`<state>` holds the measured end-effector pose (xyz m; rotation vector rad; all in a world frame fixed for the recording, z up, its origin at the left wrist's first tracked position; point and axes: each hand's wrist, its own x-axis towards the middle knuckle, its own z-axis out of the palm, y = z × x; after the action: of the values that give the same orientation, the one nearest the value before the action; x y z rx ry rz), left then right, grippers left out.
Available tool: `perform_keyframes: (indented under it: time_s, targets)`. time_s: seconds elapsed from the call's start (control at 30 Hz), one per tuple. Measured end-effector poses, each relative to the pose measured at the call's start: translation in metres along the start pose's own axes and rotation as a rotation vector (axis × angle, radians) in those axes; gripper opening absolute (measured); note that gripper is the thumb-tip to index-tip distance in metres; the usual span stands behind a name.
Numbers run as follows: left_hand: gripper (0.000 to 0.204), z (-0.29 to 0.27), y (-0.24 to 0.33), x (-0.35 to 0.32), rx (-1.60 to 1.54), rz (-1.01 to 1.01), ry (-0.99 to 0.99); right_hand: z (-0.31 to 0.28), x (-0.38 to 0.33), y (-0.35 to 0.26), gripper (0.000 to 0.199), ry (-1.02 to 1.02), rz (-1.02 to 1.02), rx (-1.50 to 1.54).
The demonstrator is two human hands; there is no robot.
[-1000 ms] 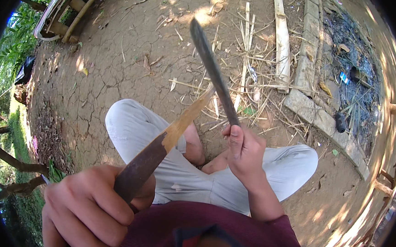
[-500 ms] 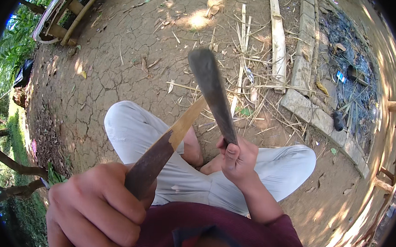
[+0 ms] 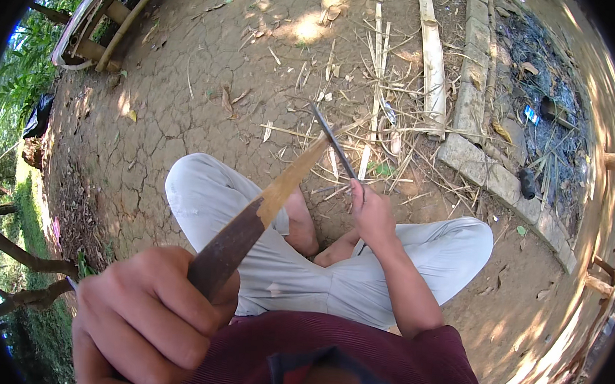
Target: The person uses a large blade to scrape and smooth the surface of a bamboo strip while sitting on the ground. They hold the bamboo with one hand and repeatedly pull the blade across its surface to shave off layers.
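Close to the camera, my left hand [image 3: 152, 317] is closed around the near end of a tapering wooden strip [image 3: 228, 251]. The strip has a dark brown lower part and a pale, shaved upper part that narrows to a point. My right hand [image 3: 374, 214], farther off and to the right, grips a dark-bladed knife [image 3: 334, 142]. The blade appears nearly edge-on, tip up and to the left, and crosses the strip's pale far end; whether they touch I cannot tell. The knife's handle is mostly hidden in my fingers.
My crossed legs in light trousers [image 3: 204, 195] lie below my hands. Thin shavings [image 3: 395, 159] litter the cracked earth ahead. A long pale split pole [image 3: 432, 65], a brick edging [image 3: 487, 169] and an ash bed [image 3: 556, 102] lie to the right; a bamboo frame [image 3: 107, 42] stands far left.
The knife has turned from showing its broad face to nearly edge-on, and its tip has dropped. My right hand has moved slightly up. The strip and my left hand have shifted only a little.
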<state>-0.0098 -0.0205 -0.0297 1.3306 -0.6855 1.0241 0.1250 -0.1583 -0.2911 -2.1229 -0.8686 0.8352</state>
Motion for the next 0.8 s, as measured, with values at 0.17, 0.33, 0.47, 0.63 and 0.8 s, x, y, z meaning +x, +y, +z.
perform_keyframes:
  time_s: [0.17,0.33,0.47,0.63,0.8]
  targets:
    - [0.029,-0.002,-0.001,-0.005,-0.016,0.076,0.037,-0.028,-0.02,-0.062,0.037,0.222,-0.564,0.189]
    - [0.029,0.0,-0.011,0.001,-0.065,0.078,0.045,-0.001,0.011,0.014,0.048,0.068,-0.068,-0.091]
    - [0.029,-0.007,0.004,-0.009,-0.034,0.12,0.108,-0.009,0.009,-0.014,0.048,0.18,-0.215,0.08]
    - [0.028,-0.012,0.004,0.002,0.033,0.094,0.129,0.011,0.006,-0.01,0.044,0.277,-0.606,0.138]
    - [0.029,-0.02,0.006,-0.007,0.048,0.14,0.198,0.015,0.023,-0.003,0.042,0.206,-0.141,0.221]
